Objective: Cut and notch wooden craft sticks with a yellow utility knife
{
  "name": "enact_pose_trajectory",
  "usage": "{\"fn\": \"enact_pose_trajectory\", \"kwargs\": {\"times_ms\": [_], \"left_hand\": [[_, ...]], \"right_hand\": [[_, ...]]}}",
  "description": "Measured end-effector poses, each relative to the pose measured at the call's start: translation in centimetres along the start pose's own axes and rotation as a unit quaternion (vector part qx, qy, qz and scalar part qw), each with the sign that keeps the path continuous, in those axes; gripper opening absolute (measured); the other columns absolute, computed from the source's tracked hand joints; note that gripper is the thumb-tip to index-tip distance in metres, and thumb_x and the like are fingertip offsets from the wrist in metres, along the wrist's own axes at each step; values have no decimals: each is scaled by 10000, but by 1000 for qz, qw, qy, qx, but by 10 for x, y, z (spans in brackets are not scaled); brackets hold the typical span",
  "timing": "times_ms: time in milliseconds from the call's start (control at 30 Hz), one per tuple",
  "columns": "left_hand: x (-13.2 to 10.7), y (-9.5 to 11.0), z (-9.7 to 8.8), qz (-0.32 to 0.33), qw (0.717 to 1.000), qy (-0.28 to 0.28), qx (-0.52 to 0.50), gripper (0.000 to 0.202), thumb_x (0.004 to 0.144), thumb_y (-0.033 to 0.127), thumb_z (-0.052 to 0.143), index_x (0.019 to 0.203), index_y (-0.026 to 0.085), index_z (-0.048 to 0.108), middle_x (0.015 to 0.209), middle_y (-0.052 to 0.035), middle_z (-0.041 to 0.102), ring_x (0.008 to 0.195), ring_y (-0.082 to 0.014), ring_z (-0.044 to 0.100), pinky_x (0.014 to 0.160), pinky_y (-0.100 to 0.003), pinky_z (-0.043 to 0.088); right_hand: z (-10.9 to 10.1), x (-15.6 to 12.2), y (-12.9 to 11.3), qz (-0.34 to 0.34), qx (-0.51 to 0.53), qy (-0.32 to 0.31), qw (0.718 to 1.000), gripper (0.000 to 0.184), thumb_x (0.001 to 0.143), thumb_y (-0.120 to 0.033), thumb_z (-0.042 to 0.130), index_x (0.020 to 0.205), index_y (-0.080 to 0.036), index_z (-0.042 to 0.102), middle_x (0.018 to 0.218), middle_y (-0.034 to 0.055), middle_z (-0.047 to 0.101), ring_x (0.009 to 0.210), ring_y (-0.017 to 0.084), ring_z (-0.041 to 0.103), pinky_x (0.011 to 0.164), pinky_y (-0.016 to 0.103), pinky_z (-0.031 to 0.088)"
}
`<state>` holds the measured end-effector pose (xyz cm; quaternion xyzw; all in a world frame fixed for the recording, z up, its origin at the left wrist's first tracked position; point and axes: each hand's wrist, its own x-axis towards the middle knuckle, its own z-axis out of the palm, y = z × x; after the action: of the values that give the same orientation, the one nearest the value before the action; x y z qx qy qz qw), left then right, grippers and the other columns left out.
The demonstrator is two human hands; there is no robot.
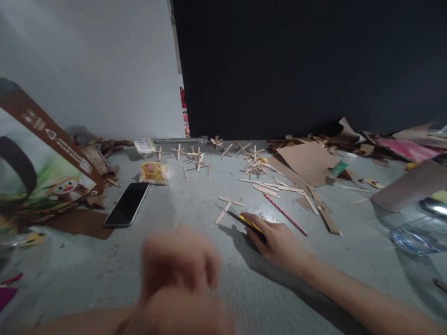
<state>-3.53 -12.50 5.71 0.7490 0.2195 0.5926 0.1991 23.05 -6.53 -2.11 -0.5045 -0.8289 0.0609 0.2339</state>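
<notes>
Two pale craft sticks point(223, 213) in a rough T on the grey tabletop point(188, 204), near mid-view; joined or merely abutting, cannot tell. Right hand point(277, 239) closed round a black-and-yellow utility knife point(252, 225): back of hand upward, fingers wrapped about the handle, wrist nearly straight, forearm slanting in from lower right, close over the surface. Knife angled forward and left, tip just beside the T's stem. Left hand point(179, 270) nearer the camera, forearm from lower left, fingers seemingly curled inward; heavily blurred, so cannot tell if gripping anything. Slim red patterned stick point(285, 215) lying aslant, just beyond the right hand. Farther off, a loose scatter of wooden sticks point(267, 191), then small crossed-stick pieces point(226, 150) toward the dark back panel point(307, 60). At right, a brown cardboard sheet point(307, 163), with a green-and-white tube point(344, 165) by its edge. At left, a smartphone point(127, 204) set diagonally, dark screen up; yellow packet point(153, 172) just past its far end; printed bag point(52, 135) at far left.
</notes>
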Motion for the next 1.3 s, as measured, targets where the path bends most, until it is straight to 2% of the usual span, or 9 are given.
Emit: {"fn": "enact_pose_trajectory", "kwargs": {"times_ms": [100,200,467,600,800,933,1067,1167,1300], "left_hand": [[24,-25,21,15,997,-39,59,247,979,83,491,1082,270,617,1003,-62,522,907,-215,573,761,-361,544],[34,-65,34,-52,988,-71,124,291,938,7,451,1059,228,596,1038,-68,558,976,-216,598,862,-366,540],[14,-140,39,-194,913,-216,285,128,926,101,576,913,204,650,1012,-75,654,1044,-273,601,936,-424,502],[26,-154,43,-216,897,-225,313,141,887,91,597,868,196,689,989,-97,704,1036,-284,617,942,-413,493],[41,-168,49,-279,876,-215,329,256,921,99,555,750,192,721,772,-71,736,800,-233,668,778,-332,514],[33,-162,50,-292,872,-181,347,244,989,127,527,907,164,753,936,-107,768,900,-229,688,842,-346,529],[25,-154,44,-288,877,-184,338,150,1034,239,614,1071,158,735,1105,-101,747,1035,-226,697,944,-405,571],[25,-154,40,-292,879,-182,330,336,1026,375,673,1300,181,659,1314,-109,677,1101,-248,696,940,-465,611],[26,-153,38,-289,883,-168,330,178,1033,253,630,1141,148,724,1151,-104,741,1041,-233,709,948,-417,582]], "right_hand": [[0,1,0,-23,-6,-4,1000,389,1102,-319,396,1409,-206,605,1050,124,808,807,248,784,661,319,544],[-1,3,0,-45,-31,-4,999,409,1115,-320,389,1445,-194,596,945,108,773,755,226,746,645,301,514],[-9,9,1,-60,-84,-48,994,353,1119,-346,461,1372,-199,659,998,112,677,920,264,685,786,354,531],[-13,18,9,-47,-73,-33,996,364,1133,-351,422,1230,-210,744,1045,109,655,1025,253,642,923,364,512],[-28,51,49,94,-137,15,986,275,1056,-188,518,1202,-131,744,1146,172,662,1120,291,599,996,366,451],[-28,62,70,173,-170,50,969,322,1033,-223,560,1274,-56,693,1340,276,586,1252,380,504,1032,447,408],[-18,63,76,231,-175,50,956,268,1024,-256,584,1188,-115,742,1281,239,624,1175,375,533,966,461,420],[-12,61,78,244,-180,47,952,265,1034,-297,590,1139,-127,764,1281,232,627,1190,372,529,980,470,399],[-11,57,80,238,-190,51,951,306,1062,-287,532,1156,-108,762,1287,247,626,1211,375,509,988,474,376]]}}
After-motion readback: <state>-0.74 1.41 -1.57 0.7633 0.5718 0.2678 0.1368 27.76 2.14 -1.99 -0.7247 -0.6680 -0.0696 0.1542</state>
